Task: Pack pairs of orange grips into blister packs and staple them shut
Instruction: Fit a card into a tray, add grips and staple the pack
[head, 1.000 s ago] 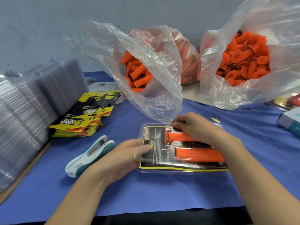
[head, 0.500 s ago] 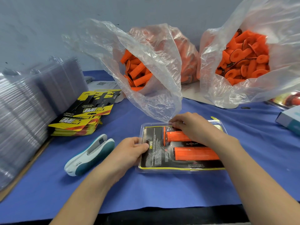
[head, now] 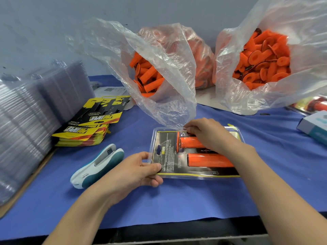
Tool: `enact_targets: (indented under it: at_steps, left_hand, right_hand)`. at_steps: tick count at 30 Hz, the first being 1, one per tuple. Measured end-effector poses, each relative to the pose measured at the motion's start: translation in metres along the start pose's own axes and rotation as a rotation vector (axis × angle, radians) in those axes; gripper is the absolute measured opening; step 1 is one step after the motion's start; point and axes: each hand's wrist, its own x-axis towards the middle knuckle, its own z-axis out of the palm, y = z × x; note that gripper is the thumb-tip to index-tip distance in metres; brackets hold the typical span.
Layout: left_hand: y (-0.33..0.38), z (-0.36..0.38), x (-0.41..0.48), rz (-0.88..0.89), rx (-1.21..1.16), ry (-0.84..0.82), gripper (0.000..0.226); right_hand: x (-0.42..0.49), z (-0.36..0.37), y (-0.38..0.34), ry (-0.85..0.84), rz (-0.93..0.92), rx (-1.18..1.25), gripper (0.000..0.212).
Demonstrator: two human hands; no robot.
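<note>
A clear blister pack (head: 168, 156) with a black and yellow card lies flat on the blue cloth in front of me. Two orange grips (head: 208, 160) lie side by side inside it. My left hand (head: 134, 172) pinches the pack's near left corner between thumb and fingers. My right hand (head: 207, 133) rests over the far grip, its fingertips curled down on the pack's far edge. A white and teal stapler (head: 97, 165) lies on the cloth just left of my left hand.
Two open plastic bags of orange grips (head: 146, 76) (head: 261, 62) stand behind the pack; one bag's lip hangs over its far edge. A pile of yellow and black cards (head: 88, 124) and a tall stack of clear blisters (head: 26, 117) sit left. A small box (head: 313, 126) lies right.
The pack has gone from slightly lifted to flat on the cloth. My left hand shifted from its left edge to the near left corner. My right hand stayed on the far edge.
</note>
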Motion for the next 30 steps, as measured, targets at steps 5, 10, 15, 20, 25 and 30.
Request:
enact_targets:
  at_steps: [5,10,15,20,25,30]
  left_hand:
    - [-0.002,0.007,-0.002,0.058,0.192,0.124,0.038]
    - [-0.018,0.014,-0.007,0.846,1.156,0.413,0.035]
    - [-0.028,0.029,-0.004,0.956,1.312,0.090,0.030]
    - [-0.025,0.034,0.000,1.051,1.405,0.179,0.022]
    - [-0.022,0.039,0.000,1.128,1.475,0.224,0.031]
    - [-0.021,0.040,-0.002,1.122,1.518,0.220,0.031]
  right_hand:
    - [0.001,0.003,0.000,-0.001,-0.008,-0.047,0.028]
    - [0.005,0.004,0.004,-0.003,-0.003,-0.039,0.027]
    - [0.007,0.005,0.004,0.006,-0.016,-0.022,0.027]
    - [0.007,0.005,0.005,0.001,-0.012,-0.011,0.027]
    - [0.011,0.002,0.009,-0.060,0.027,0.095,0.027]
    - [0.006,-0.002,0.003,-0.030,0.000,0.064,0.028]
